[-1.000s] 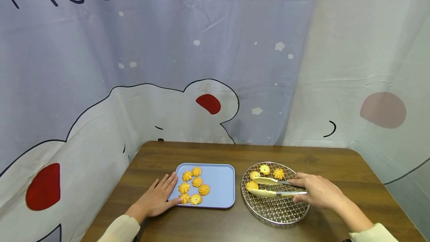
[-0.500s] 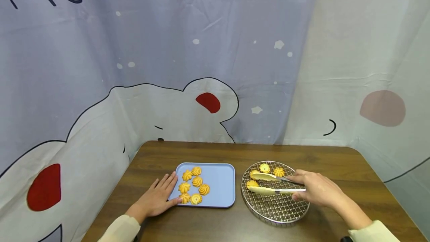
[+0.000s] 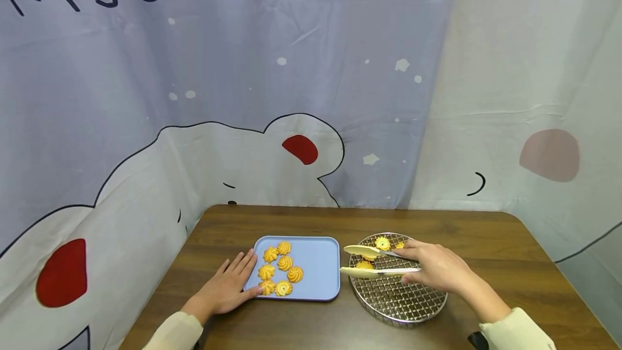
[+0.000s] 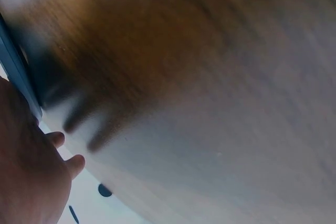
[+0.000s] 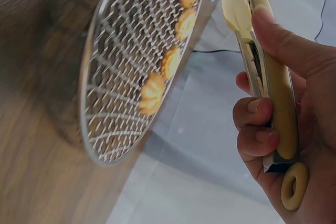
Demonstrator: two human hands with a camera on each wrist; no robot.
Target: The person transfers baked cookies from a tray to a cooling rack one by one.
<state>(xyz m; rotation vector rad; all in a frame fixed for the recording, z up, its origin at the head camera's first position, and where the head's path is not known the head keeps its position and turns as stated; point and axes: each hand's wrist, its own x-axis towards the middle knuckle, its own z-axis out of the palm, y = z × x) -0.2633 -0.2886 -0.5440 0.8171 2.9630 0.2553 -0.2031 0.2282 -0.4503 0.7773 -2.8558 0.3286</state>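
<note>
1. Head view: a brown wooden table (image 3: 291, 220) stands before a curtain printed with cartoon bears (image 3: 243, 96). On it lies a blue tray (image 3: 318, 263) carrying six piped cookies (image 3: 281, 268). Left of the tray, the left hand (image 3: 225, 288) lies flat, fingers straight, fingertips touching the tray's edge. Right of the tray sits a round wire rack (image 3: 398, 298) with more cookies. The right hand (image 3: 434, 269) grips tongs (image 3: 369, 261), whose tips stand apart above the rack's edge nearest the tray.

2. Left wrist view: blurred; the tray's edge (image 4: 18, 72) and the left hand (image 4: 31, 171) beside it.

3. Right wrist view: the right hand's fingers (image 5: 257, 129) curl round the tongs (image 5: 273, 93); four cookies (image 5: 170, 61) lie on the rack (image 5: 121, 103).
</note>
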